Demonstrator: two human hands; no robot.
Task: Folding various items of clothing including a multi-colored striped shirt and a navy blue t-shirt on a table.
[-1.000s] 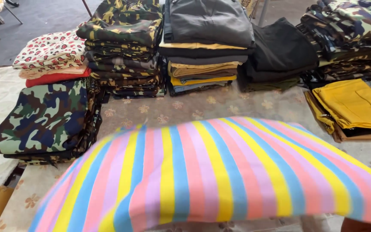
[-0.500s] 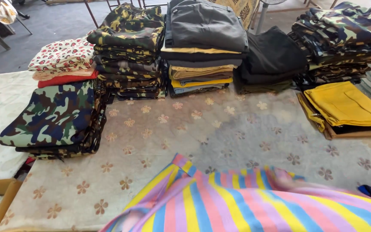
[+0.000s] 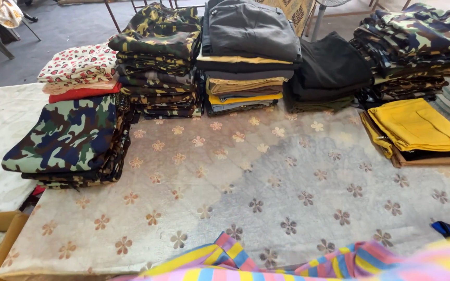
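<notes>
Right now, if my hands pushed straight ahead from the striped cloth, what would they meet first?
Your hands are out of view. Straight ahead of the striped cloth lies only flowered table cover, then probably the grey-and-yellow clothes stack at the far edge; depth is unclear.
</notes>
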